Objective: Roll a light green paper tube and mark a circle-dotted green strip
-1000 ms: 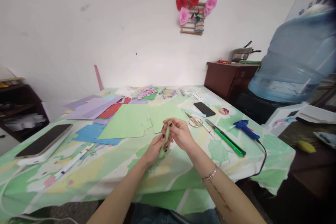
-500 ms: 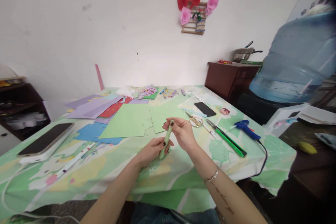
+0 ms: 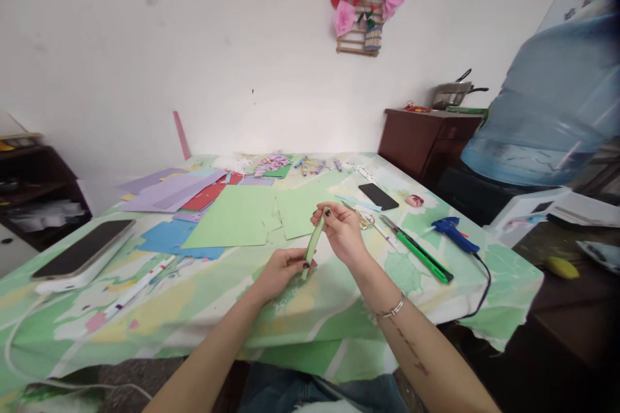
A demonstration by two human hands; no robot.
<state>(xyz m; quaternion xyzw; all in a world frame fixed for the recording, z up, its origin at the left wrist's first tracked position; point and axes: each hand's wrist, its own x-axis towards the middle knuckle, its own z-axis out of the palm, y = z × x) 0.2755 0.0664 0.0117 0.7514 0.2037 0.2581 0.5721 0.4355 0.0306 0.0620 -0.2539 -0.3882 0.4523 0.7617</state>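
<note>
A narrow strip of light green paper (image 3: 315,237), seemingly folded or rolled lengthwise, slants upward between my two hands above the near part of the table. My left hand (image 3: 285,271) pinches its lower end between thumb and fingers. At the upper end, my right hand (image 3: 339,229) grips it with thumb and fingertips. Just beyond my hands lie flat sheets of light green paper (image 3: 232,216), with small torn or cut scraps (image 3: 274,222) between them. Gold-handled scissors (image 3: 364,219) rest to the right of my right hand, partly hidden by it.
On the right lie a green utility knife (image 3: 421,257), a blue glue gun (image 3: 455,234) with its cord, and a black phone (image 3: 378,195). Purple sheets (image 3: 169,193), blue paper (image 3: 179,240) and another phone (image 3: 84,248) on a white block occupy the left. Markers (image 3: 140,286) lie near it.
My right hand has moved slightly up and right with the strip's upper end. The strip looks narrower and is turned differently between my hands. The view has shifted a little.
</note>
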